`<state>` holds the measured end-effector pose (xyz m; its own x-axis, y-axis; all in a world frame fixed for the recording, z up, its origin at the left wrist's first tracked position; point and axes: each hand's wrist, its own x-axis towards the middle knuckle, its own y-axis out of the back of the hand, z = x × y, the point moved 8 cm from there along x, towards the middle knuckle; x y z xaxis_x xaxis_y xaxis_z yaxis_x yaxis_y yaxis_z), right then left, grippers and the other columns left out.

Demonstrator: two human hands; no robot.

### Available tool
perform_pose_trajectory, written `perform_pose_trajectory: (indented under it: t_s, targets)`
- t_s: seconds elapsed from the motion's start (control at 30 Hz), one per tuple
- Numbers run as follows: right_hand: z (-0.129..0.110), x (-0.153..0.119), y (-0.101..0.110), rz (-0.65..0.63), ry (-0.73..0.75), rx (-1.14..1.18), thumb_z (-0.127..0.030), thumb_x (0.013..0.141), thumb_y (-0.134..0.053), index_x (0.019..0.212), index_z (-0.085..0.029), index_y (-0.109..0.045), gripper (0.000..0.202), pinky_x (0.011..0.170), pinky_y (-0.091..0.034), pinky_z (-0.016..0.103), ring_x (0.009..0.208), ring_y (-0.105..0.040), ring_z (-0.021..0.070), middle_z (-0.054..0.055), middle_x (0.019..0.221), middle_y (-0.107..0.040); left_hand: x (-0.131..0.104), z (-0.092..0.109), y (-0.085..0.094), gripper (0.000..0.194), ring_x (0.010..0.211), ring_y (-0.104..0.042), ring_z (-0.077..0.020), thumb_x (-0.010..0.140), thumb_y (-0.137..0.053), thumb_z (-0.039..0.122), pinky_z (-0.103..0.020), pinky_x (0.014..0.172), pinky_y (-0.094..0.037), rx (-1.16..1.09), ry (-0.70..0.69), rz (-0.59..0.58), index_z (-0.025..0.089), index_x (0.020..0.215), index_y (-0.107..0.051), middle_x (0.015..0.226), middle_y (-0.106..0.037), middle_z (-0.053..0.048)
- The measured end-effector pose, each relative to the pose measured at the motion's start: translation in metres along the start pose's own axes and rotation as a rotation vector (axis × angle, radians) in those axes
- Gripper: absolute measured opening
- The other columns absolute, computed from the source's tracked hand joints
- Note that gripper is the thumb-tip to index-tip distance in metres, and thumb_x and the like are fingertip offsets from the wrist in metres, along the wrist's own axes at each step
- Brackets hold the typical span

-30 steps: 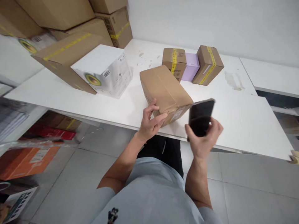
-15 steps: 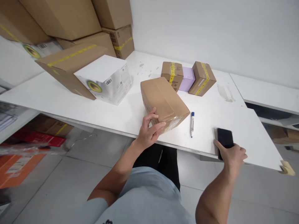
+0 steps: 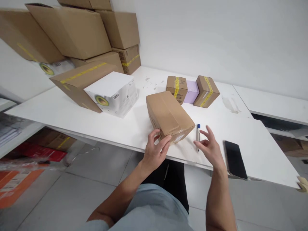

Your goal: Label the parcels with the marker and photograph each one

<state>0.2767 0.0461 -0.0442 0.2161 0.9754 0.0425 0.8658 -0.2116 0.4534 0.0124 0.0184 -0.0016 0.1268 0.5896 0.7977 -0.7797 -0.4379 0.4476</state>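
A plain brown cardboard box sits at the table's front edge, turned at an angle. My left hand rests on its near left corner, thumb and fingers gripping there. Just right of the box lies a white marker with a blue cap. Over the marker's lower part is my right hand, fingers spread and holding nothing. A black phone lies on the table to the right of that hand, at the front edge.
Behind stand two taped brown boxes with a lilac box between them. At the left are a white box and stacked cartons. The white table ends close to my body.
My right hand has left the phone and moved left to the marker. The phone now lies free. My left hand stays at the box, and the view has shifted slightly.
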Motion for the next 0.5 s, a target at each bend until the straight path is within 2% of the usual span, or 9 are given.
perform_pose_trajectory:
  t_s: [0.03,0.1,0.17,0.2,0.37,0.5]
  targets:
    - [-0.009,0.004,-0.017,-0.077,0.03,-0.008,-0.059,0.071,-0.077,0.153,-0.029,-0.034,0.097,0.063,-0.055,0.034,0.062,-0.056,0.0109,0.015,0.14,-0.058,0.0,0.0,0.0,0.035,0.126,-0.052,-0.0209,0.09,-0.062,0.011,-0.033,0.091,-0.062,-0.006,-0.002,-0.006,0.024,0.122,-0.057,0.129,-0.041,-0.01]
    - [-0.021,0.01,-0.049,-0.212,0.053,-0.041,-0.058,0.074,-0.075,0.141,-0.026,-0.049,0.079,0.057,-0.05,0.03,0.056,-0.05,0.0096,0.009,0.116,-0.07,0.0,-0.001,0.004,0.036,0.125,-0.053,-0.0207,0.09,-0.061,0.01,-0.033,0.092,-0.062,-0.005,-0.003,-0.003,0.024,0.123,-0.055,0.13,-0.042,-0.01]
    - [-0.027,0.012,-0.074,-0.274,0.052,-0.03,-0.058,0.076,-0.074,0.126,-0.023,-0.058,0.063,0.054,-0.047,0.028,0.055,-0.051,0.0117,0.002,0.086,-0.071,-0.001,-0.006,0.01,0.037,0.124,-0.055,-0.0205,0.091,-0.06,0.009,-0.034,0.094,-0.061,0.017,0.014,0.021,0.024,0.124,-0.054,0.131,-0.044,-0.011]
    - [-0.03,0.013,-0.083,-0.278,0.051,-0.002,-0.057,0.076,-0.073,0.121,-0.022,-0.059,0.059,0.055,-0.046,0.028,0.057,-0.054,0.0132,0.0,0.078,-0.069,-0.001,-0.009,0.014,0.037,0.123,-0.056,-0.0206,0.09,-0.06,0.009,-0.035,0.095,-0.06,0.033,0.025,0.038,0.023,0.124,-0.054,0.13,-0.045,-0.011]
    - [-0.038,0.012,-0.109,-0.247,0.077,0.103,-0.054,0.076,-0.074,0.117,-0.023,-0.056,0.054,0.062,-0.052,0.031,0.066,-0.065,0.0183,0.0,0.079,-0.07,-0.002,-0.032,0.028,0.038,0.124,-0.057,-0.0224,0.089,-0.061,0.01,-0.039,0.096,-0.059,0.056,0.054,0.099,0.023,0.124,-0.053,0.126,-0.051,-0.012]
    - [-0.046,0.011,-0.111,-0.155,0.093,0.023,-0.055,0.075,-0.073,0.11,-0.022,-0.059,0.05,0.062,-0.052,0.032,0.063,-0.065,0.0191,0.0,0.076,-0.069,0.001,-0.046,0.029,0.035,0.126,-0.057,-0.0232,0.09,-0.059,0.012,-0.038,0.091,-0.062,0.033,0.097,0.104,0.022,0.123,-0.053,0.127,-0.055,-0.012]
